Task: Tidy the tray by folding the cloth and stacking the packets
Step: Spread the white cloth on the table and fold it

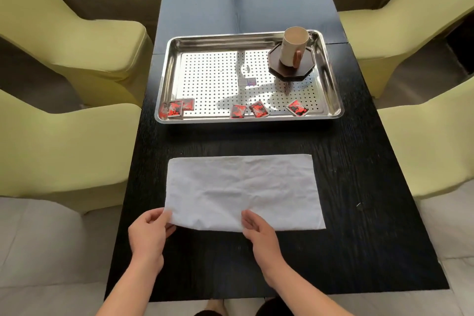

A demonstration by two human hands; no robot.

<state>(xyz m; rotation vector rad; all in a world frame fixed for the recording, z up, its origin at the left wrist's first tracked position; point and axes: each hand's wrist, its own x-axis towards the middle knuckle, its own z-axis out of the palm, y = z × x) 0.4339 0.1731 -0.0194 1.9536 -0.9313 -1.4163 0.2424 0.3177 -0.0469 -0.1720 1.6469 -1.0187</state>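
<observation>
Yellow-green chairs flank the left side of the black table. My left hand is at the near-left corner of the white cloth, thumb on top and fingers curled beneath, pinching that corner and lifting it a little off the tabletop.

The cloth lies spread as a wide rectangle across the near half of the tabletop, between me and the tray. It is creased and wrinkled, with soft ridges running across its middle. Its far edge lies fairly straight and its near-right corner rests flat on the wood. It looks like a single flat layer, though I cannot tell whether it is already doubled.

Beyond it, the steel tray sits at the middle of the table, its floor perforated with rows of small holes. In its near-left corner are the overlapping packets, red and black and glossy, one lying partly over the other against the wall. Along the near edge, about halfway across, lie the middle packets, two side by side and slightly askew.

My right hand grips the cloth's near edge at about its midpoint, thumb over the top and fingers under.

Further right along the tray's near edge is the lone packet, turned at an angle. In the far-right corner a cream mug with a brown handle stands on a dark octagonal coaster.
</observation>
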